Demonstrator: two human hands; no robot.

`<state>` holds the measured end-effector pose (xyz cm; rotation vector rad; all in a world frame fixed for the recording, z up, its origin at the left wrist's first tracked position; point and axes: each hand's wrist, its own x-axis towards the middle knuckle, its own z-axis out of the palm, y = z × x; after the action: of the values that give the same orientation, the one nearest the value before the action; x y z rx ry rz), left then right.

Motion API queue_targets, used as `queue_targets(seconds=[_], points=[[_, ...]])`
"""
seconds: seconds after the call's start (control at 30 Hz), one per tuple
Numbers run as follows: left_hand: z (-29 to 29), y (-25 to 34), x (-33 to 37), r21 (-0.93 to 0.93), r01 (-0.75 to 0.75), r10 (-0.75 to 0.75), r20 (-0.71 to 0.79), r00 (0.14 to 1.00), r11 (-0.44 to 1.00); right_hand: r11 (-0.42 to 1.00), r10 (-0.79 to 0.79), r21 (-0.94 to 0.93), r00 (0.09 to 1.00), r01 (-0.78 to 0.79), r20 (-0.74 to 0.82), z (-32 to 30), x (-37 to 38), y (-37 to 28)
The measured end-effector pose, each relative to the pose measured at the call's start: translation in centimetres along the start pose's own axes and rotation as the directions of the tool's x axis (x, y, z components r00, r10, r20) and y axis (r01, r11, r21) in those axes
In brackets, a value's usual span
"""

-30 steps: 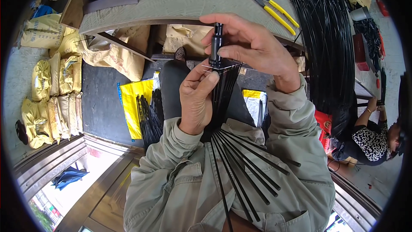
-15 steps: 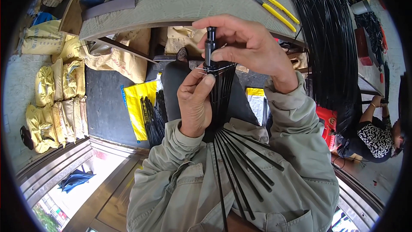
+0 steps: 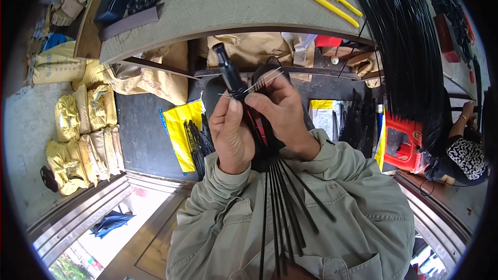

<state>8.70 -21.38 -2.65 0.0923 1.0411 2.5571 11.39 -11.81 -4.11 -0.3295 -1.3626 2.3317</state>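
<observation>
The workbench point(image 3: 233, 8) curves across the top of your view, and everything below is placed from it. Along its right end a thick sheaf of black rods point(image 3: 410, 46) hangs down past the edge. Below its left end, yellow sacks point(image 3: 85, 135) lie stacked on the floor. Yellow-handled pliers point(image 3: 327, 0) rest on its top, toward the right. Just below its front edge, at the centre, you hold a bundle of black ribs point(image 3: 280, 197) fanning down toward your chest. Your left hand point(image 3: 231, 135) is closed around the bundle. Your right hand point(image 3: 282, 111) pinches a thin wire point(image 3: 262, 79) beside the black cylindrical hub point(image 3: 228, 70).
</observation>
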Motion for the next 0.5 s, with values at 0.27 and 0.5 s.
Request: queue_targets(seconds=[0.27, 0.5], points=[[-1.4, 0.7, 0.4, -0.053, 0.052, -0.051, 0.021, 0.999, 0.997, 0.968, 0.199, 0.108, 0.956, -0.226, 0.216, 0.2, 0.0, -1.4], [-1.3, 0.8, 0.4, 0.024, 0.083, -0.084, 0.048, 0.995, 0.996, 0.989, 0.084, 0.111, 0.984, -0.102, 0.157, 0.5, -0.5, -0.2]])
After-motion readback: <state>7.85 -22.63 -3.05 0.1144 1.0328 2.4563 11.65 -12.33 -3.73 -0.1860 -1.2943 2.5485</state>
